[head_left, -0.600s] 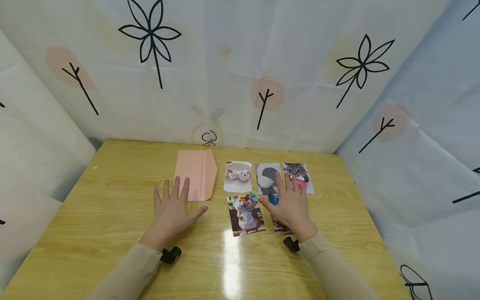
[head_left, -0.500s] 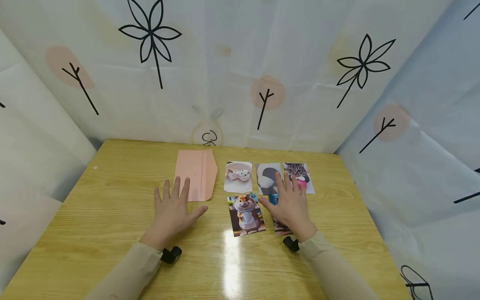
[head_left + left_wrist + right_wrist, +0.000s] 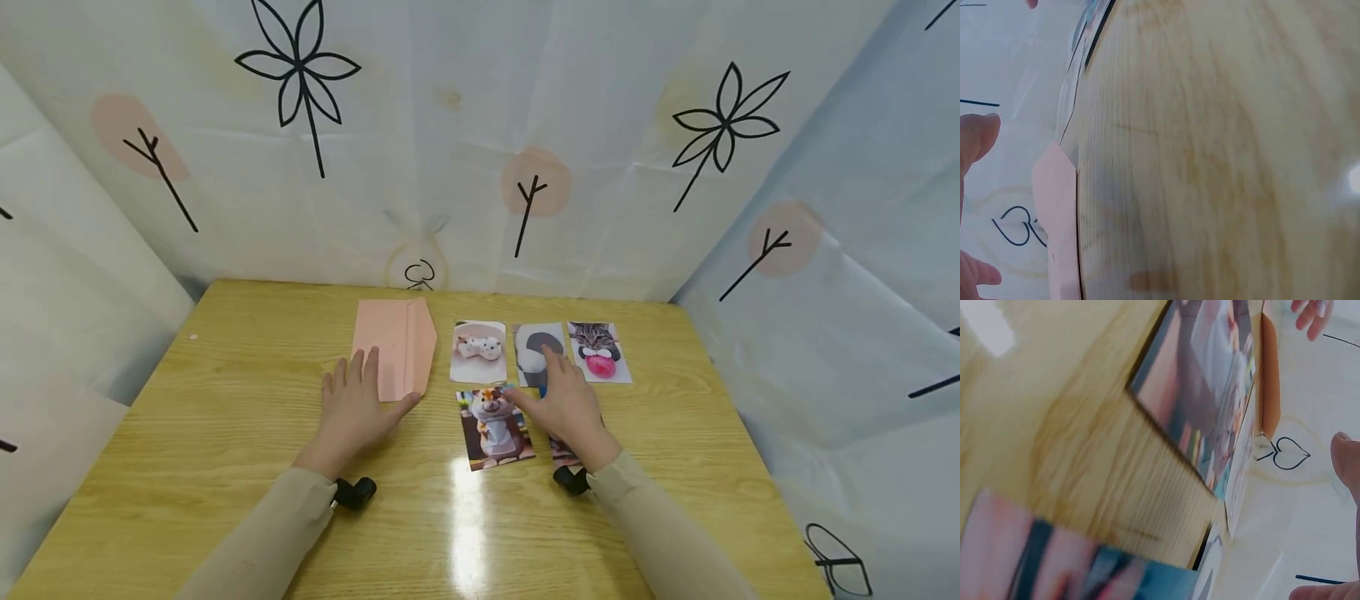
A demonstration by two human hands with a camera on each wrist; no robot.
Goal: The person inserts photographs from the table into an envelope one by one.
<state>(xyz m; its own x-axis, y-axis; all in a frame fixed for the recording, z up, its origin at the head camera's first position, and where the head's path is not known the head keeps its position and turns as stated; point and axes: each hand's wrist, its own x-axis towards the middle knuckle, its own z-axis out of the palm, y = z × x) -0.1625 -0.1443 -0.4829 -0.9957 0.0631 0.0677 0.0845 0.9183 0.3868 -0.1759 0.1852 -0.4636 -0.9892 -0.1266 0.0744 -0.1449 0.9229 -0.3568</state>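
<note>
My left hand (image 3: pixel 354 412) hovers by the lower left part of a pink envelope (image 3: pixel 390 367), its fingers extended. The left wrist view has the envelope (image 3: pixel 1060 225) lying on the table, with fingertips apart from it. My right hand (image 3: pixel 566 408) is over a lower photo card (image 3: pixel 564 452) and hides most of it; its fingers are loosely bent and hold nothing. Left of that hand lies a card with a hamster in an apron (image 3: pixel 495 429). Behind are a card with two small white animals (image 3: pixel 478 352), a grey-and-white card (image 3: pixel 529 367) and a cat card (image 3: pixel 600 354).
The wooden table (image 3: pixel 225 433) meets a white patterned cloth (image 3: pixel 465 100) at its back edge. More cloth (image 3: pixel 817 333) hangs at the sides. A tiny white scrap (image 3: pixel 192 337) lies at the far left. Small black cameras (image 3: pixel 355 493) are on both wrists.
Both hands have shifted slightly inward, and their spread fingers have drawn closer together. My right hand has moved left, uncovering the cat card. The cards and envelope stay in place.
</note>
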